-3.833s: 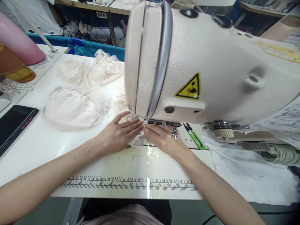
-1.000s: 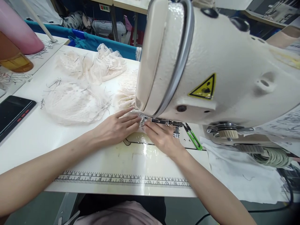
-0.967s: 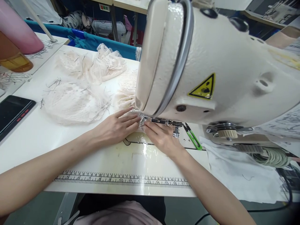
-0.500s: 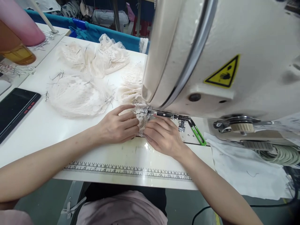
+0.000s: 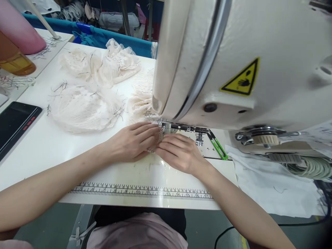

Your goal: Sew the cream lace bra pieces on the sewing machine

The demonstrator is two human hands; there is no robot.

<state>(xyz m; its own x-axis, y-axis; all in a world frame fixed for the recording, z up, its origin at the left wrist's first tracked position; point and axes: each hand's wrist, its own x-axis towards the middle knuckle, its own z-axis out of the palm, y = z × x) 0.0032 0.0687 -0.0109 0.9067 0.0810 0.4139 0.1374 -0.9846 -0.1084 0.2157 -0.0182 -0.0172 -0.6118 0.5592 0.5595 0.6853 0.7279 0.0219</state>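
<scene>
Lace fabric [image 5: 162, 132] runs lengthwise away from the person; left hand [image 5: 135, 142] and right hand [image 5: 181, 152] touch it, finger grip unclear.

White sewing table [image 5: 124, 176] here, ruler scale [image 5: 145, 192] along its front edge, phone [image 5: 17, 124] at the left, pale lace heaps [image 5: 86, 109] behind, green snips [image 5: 219, 146] and white cloth [image 5: 275, 186] right

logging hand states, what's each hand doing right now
Left hand: over the lace; grip can't be told.
Right hand: curled at the lace; grip can't be told.
</scene>
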